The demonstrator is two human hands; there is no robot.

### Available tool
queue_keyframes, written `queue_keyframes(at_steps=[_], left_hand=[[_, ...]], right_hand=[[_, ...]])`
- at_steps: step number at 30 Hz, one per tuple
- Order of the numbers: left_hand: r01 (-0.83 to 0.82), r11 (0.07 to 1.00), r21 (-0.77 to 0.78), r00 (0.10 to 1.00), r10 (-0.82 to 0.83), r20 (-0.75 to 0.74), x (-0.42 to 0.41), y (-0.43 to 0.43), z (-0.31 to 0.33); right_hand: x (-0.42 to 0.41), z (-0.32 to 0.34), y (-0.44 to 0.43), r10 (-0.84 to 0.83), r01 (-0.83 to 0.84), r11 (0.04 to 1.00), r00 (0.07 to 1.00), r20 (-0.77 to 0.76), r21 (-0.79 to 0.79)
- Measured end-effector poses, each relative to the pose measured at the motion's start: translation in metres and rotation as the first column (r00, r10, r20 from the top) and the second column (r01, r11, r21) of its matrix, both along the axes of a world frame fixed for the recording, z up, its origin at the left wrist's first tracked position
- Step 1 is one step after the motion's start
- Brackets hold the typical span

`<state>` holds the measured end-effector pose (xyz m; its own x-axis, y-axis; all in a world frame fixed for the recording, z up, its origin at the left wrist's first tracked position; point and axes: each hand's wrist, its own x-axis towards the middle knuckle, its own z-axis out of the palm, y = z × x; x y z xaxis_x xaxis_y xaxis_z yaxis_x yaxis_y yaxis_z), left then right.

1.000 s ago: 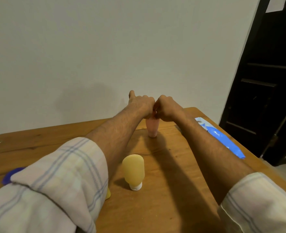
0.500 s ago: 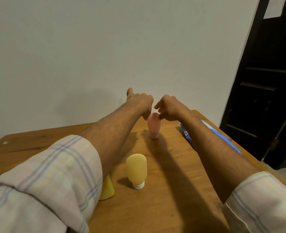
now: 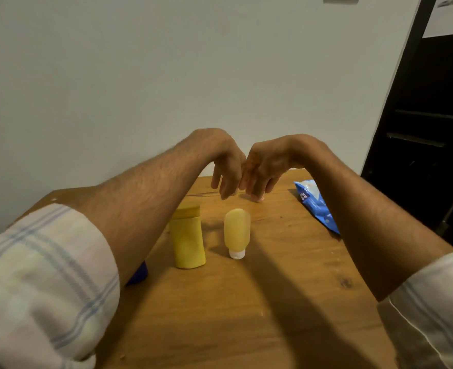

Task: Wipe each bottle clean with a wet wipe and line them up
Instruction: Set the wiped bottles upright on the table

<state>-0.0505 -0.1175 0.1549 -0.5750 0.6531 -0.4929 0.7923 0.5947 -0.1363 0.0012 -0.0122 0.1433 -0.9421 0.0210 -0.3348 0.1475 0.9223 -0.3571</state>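
Both hands were held raised over the far part of the table [image 3: 246,302], wrists bent and fingers hanging down, slack and apart; nothing was seen gripped in either, and no wipe was visible in them. The left hand [image 3: 226,169] and right hand [image 3: 262,169] were almost touching at the knuckles. Only a small pinkish patch of the pink bottle [image 3: 257,199] was visible, just under the right fingertips, the rest being hidden behind them (whether it was touched could not be told). 2 more bottles were set upright nearer the person, just beside each other but apart: the yellow bottle [image 3: 188,241], cap up, close to the left forearm, and the amber bottle [image 3: 237,230], stood on its white cap, below the gap between the hands. The wipe pack [image 3: 316,206] was laid flat at the table's right edge, its long axis running from far-left to near-right, partly covered by the right forearm. A blue object [image 3: 138,272] was half hidden under the left arm. With no wipe in hand, a reach to the pack was judged the likely next step; it lay to the right of both hands, so the right hand was the nearer, and the pack's far end was turned towards it.
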Motion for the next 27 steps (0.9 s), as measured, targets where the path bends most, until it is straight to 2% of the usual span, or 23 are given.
queue_keyframes(at_steps=[4,8,12,16,21,27], left_hand=[[-0.023,1.000,0.013,0.996,0.022,0.092,0.013,-0.013,-0.017],[-0.059,0.990,0.125,0.997,0.053,0.048,0.022,-0.022,-0.034],[-0.023,0.976,0.216,0.999,0.030,-0.030,0.023,-0.028,-0.041],[0.029,0.973,0.231,0.987,0.008,-0.160,0.010,-0.030,-0.040],[0.017,0.927,0.374,0.973,0.070,-0.219,-0.018,-0.027,-0.019],[0.028,0.853,0.521,0.940,0.154,-0.303,-0.057,-0.011,-0.013]], right_hand=[[0.012,-0.012,-0.021,-0.001,-0.002,0.999,0.998,0.056,0.047],[0.019,-0.029,-0.030,-0.028,0.028,0.998,0.999,0.015,0.049],[0.024,-0.039,-0.029,-0.071,0.070,0.997,0.995,-0.064,-0.015],[0.018,-0.039,-0.024,-0.081,0.068,0.993,0.986,-0.146,-0.093],[-0.003,-0.027,-0.010,-0.101,0.057,0.990,0.928,-0.359,-0.131],[-0.047,-0.019,0.006,-0.129,0.104,0.992,0.850,-0.511,-0.077]])
